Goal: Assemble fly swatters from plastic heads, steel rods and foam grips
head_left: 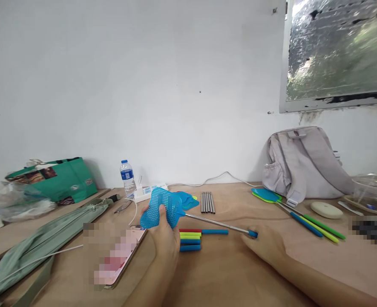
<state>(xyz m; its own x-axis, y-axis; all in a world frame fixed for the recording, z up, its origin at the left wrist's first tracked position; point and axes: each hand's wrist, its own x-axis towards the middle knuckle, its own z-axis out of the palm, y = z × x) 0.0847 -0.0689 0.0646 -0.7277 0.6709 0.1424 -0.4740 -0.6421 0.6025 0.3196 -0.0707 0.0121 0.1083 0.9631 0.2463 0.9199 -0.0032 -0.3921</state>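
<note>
- Sitting near the wall on your left, a green bag [82,177] shows something pale at its top; its other contents stay hidden.
- A capped water bottle [127,175] stands upright beside a white power strip [142,195].
- At your far right is a clear bowl [369,192], contents unclear.
- Your left hand [164,232] clamps the head of the blue mesh swatter [162,197], thumb on top, above the table [226,273].
- Your right hand [265,243] is at its blue end [253,233]; blurred, so I cannot tell whether those fingers grip.
</note>
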